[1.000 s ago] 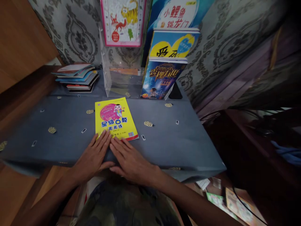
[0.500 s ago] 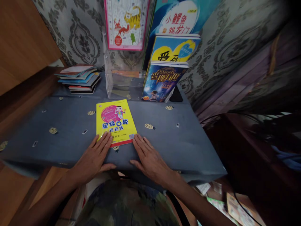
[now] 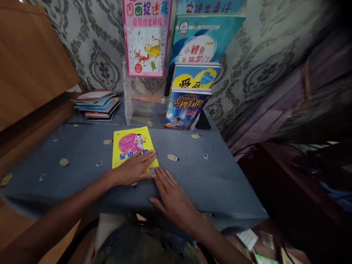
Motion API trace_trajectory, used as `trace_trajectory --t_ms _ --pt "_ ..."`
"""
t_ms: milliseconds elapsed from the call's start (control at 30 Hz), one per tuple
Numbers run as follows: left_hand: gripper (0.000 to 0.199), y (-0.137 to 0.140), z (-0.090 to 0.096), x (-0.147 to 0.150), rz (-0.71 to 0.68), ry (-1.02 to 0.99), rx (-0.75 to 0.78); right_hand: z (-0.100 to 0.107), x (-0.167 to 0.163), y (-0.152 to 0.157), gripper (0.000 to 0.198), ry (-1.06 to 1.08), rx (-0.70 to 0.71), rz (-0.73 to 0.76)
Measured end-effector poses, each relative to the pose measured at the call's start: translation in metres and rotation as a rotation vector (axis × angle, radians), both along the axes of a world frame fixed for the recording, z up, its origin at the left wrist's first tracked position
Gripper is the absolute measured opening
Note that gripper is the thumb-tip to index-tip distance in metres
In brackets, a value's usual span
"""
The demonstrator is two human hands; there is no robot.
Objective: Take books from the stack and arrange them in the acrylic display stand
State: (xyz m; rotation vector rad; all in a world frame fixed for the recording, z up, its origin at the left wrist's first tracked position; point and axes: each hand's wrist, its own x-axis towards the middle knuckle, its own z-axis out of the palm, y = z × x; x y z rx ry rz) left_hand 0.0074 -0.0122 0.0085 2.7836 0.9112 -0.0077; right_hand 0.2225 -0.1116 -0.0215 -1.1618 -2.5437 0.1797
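A yellow workbook point(image 3: 120, 143) with a pink circle and a cartoon child on its cover lies closed on the cloth-covered table point(image 3: 90, 183). Across its lower part rests my left hand point(image 3: 136, 168), fingers stretched toward the right edge and hiding some of the title. My right hand point(image 3: 174, 196) lies flat on the cloth, its fingertips touching the book's lower right corner. Both hands have their fingers extended and grip nothing.
Behind the workbook stands a clear acrylic rack point(image 3: 127, 106) holding a pink picture book point(image 3: 147, 36) and several upright books, a blue one point(image 3: 187, 110) in front. A stack of books point(image 3: 96, 106) sits back left. A black phone-like object point(image 3: 204, 121) lies beside the rack.
My left hand has slid right from the book's lower left corner onto its lower cover. My right hand stays by the lower right corner. The view has tilted up somewhat.
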Motion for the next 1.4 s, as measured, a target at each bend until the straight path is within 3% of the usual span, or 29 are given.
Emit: trace_trajectory --t_ms 100,200,300,533,667,833,967,1100,1167,1267,1400 --pt "0.07 0.035 -0.001 0.008 0.063 0.006 0.034 -0.002 0.001 0.001 0.074 0.023 0.003 -0.013" --pt "0.069 0.068 -0.003 0.013 0.212 0.068 0.058 -0.003 0.0 -0.001 0.076 0.051 -0.006 -0.031" --pt "0.063 0.086 -0.005 0.014 0.314 0.06 0.1 -0.001 -0.007 -0.009 0.077 0.047 -0.031 -0.052" --pt "0.038 0.073 0.0 0.021 0.394 -0.073 0.233 0.009 -0.045 -0.037 0.085 0.031 -0.171 0.145" --pt "0.036 0.07 0.009 0.033 0.509 0.044 0.268 0.024 -0.05 -0.032 0.066 0.039 -0.125 0.191" --pt "0.028 0.072 0.018 0.044 0.563 0.106 0.275 0.044 -0.036 0.008 0.021 0.169 -0.183 0.149" --pt "0.026 0.07 0.02 0.047 0.586 0.125 0.283 0.036 -0.026 0.069 0.026 0.416 -0.095 -0.095" --pt "0.026 0.069 0.021 0.05 0.593 0.135 0.286 0.014 -0.025 0.143 0.033 0.691 -0.186 -0.27" --pt "0.028 0.069 0.022 0.051 0.601 0.134 0.287 0.005 -0.027 0.17 0.035 0.722 -0.173 -0.329" --pt "0.028 0.07 0.026 0.051 0.633 0.131 0.282 -0.007 -0.029 0.188 0.04 0.749 -0.145 -0.388" --pt "0.029 0.07 0.033 0.049 0.674 0.128 0.256 -0.018 -0.027 0.186 0.042 0.757 -0.129 -0.38"
